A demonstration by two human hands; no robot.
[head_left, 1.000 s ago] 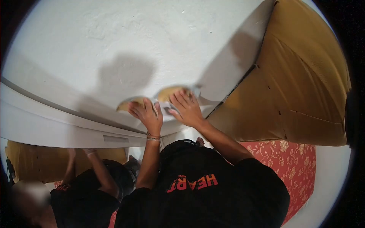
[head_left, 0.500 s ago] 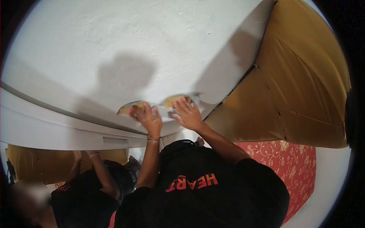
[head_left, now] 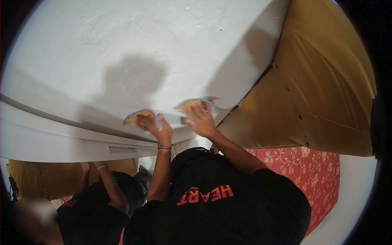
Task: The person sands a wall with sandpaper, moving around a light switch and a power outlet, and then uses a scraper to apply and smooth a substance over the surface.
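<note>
In the head view, my left hand (head_left: 155, 125) presses a curved piece of sandpaper (head_left: 131, 117) against the white wall (head_left: 171, 57). Its fingers reach over the tan sheet, whose left end sticks out. A hand's width to the right, my right hand (head_left: 201, 119) holds a second sandpaper piece (head_left: 187, 105) to the same wall, fingers spread across it. That piece is slightly blurred, and part of it is covered by the fingers. Both sheets look tan, with curled edges. A bracelet (head_left: 164, 148) circles my left wrist.
A mustard-brown padded panel (head_left: 322, 90) stands on the right, beside red floral fabric (head_left: 302, 167). To the left runs a white panel (head_left: 61, 141) with a slot-like recess. Below it a mirror-like surface shows a person in a black shirt (head_left: 94, 216).
Both hands stay at the wall with the sandpaper and have shifted only slightly, a little to the left. The view has tilted a little.
</note>
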